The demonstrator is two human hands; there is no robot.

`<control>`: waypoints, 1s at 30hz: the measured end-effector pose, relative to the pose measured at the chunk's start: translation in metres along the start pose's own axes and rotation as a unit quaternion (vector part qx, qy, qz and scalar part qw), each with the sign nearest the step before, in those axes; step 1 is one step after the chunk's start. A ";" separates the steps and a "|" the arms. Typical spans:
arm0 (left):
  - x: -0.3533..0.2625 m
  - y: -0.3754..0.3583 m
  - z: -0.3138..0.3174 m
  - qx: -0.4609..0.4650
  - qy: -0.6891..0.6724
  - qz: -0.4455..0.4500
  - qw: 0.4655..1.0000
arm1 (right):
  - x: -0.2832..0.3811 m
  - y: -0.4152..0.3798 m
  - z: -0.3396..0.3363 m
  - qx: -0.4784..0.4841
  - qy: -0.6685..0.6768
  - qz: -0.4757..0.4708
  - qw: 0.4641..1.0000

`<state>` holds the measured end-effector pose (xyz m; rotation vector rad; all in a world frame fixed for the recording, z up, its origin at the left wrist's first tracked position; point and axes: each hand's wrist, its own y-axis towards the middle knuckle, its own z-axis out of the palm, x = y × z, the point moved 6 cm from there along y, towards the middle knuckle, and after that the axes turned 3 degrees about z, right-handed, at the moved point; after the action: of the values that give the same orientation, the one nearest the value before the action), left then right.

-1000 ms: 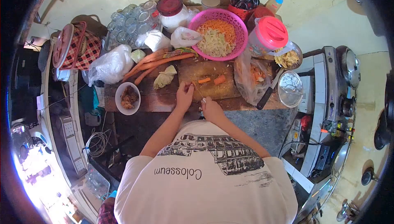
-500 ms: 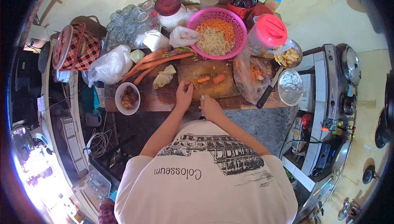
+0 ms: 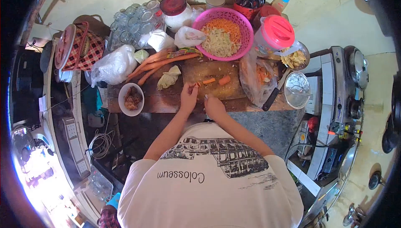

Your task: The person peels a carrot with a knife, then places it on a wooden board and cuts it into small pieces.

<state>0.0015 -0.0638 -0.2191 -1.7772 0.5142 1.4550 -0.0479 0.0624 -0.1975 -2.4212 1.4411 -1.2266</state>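
My left hand (image 3: 189, 96) is closed on a small orange carrot piece at the near side of the wooden board (image 3: 200, 70). Just to its right, my right hand (image 3: 214, 106) is curled closed; a small pale tip shows at its fingers, but what it grips is mostly hidden. Beyond the hands lie a thin carrot piece (image 3: 209, 81) and a thicker carrot chunk (image 3: 224, 80). A pink basket (image 3: 252, 33) of shredded carrot and pale shreds stands behind the board. Whole carrots (image 3: 163, 63) and a cabbage piece (image 3: 168, 78) lie to the left.
A white bowl (image 3: 122, 99) with brown food sits near the left front edge. To the right are a plastic bag (image 3: 250, 86), a black-handled knife (image 3: 271, 99), a metal bowl (image 3: 296, 89) and a pink-lidded jug (image 3: 277, 31). A person's sleeve (image 3: 109, 219) shows at lower left.
My hands are slightly further apart, and the right has moved a little lower and to the right. The camera view has shifted slightly.
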 end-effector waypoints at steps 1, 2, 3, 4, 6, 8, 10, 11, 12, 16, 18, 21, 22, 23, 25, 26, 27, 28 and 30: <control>0.000 0.000 0.000 0.000 0.005 0.002 1.000 | 0.000 0.001 0.001 0.000 0.002 0.005 1.000; 0.000 0.000 0.000 0.000 0.010 0.003 1.000 | -0.001 0.002 0.002 0.004 -0.003 0.011 1.000; 0.000 0.000 0.000 0.000 0.007 0.001 1.000 | -0.003 0.003 0.003 0.008 -0.009 0.016 1.000; 0.000 0.000 0.000 0.000 0.005 0.000 1.000 | -0.004 0.003 0.004 0.012 -0.015 0.022 1.000; 0.001 0.000 0.000 0.004 -0.006 -0.001 1.000 | -0.007 0.005 0.006 0.013 -0.015 0.023 1.000; 0.004 0.001 0.001 0.014 -0.022 0.003 1.000 | -0.010 0.006 0.007 0.012 -0.016 0.021 1.000; 0.004 0.002 0.001 -0.001 -0.010 0.007 1.000 | -0.010 0.006 0.005 0.011 -0.016 0.016 1.000; 0.005 0.001 0.000 -0.008 -0.005 0.009 1.000 | -0.013 0.008 0.008 0.015 -0.018 0.015 1.000; 0.006 0.001 0.001 -0.007 -0.008 0.005 1.000 | -0.015 0.009 0.011 0.017 -0.021 0.014 1.000; 0.007 0.002 -0.001 -0.001 -0.010 -0.002 1.000 | -0.020 0.002 0.006 0.040 -0.019 0.007 0.999; 0.008 0.002 0.001 0.007 -0.019 -0.004 1.000 | -0.023 -0.005 0.001 0.035 -0.011 0.017 0.999; 0.007 0.003 0.001 0.015 -0.041 -0.005 0.999 | -0.030 -0.010 -0.004 0.046 -0.018 0.028 0.998; 0.005 0.002 0.002 0.016 -0.042 -0.003 0.999 | -0.031 -0.012 -0.005 0.052 -0.022 0.032 0.998; 0.003 0.002 0.002 0.018 -0.043 -0.001 0.999 | -0.031 -0.014 -0.007 0.053 -0.012 0.026 0.998; 0.004 0.001 0.003 0.022 -0.043 -0.016 0.999 | -0.024 -0.020 -0.016 0.053 0.007 0.015 0.998; 0.005 0.001 0.002 0.023 -0.043 -0.024 0.999 | -0.020 -0.024 -0.022 0.043 0.019 0.018 0.999; 0.007 0.004 0.001 0.021 -0.030 0.004 0.999 | -0.011 -0.030 -0.030 0.033 0.031 0.021 0.999; 0.013 0.008 0.000 0.019 -0.016 0.032 0.999 | -0.006 -0.033 -0.033 0.024 0.042 0.023 0.999; 0.019 0.009 -0.002 0.017 -0.003 0.045 0.999 | -0.004 -0.036 -0.031 0.020 0.047 0.015 0.999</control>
<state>0.0008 -0.0678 -0.2402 -1.7418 0.6188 1.5028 -0.0440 0.0952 -0.1638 -2.3373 1.4545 -1.3655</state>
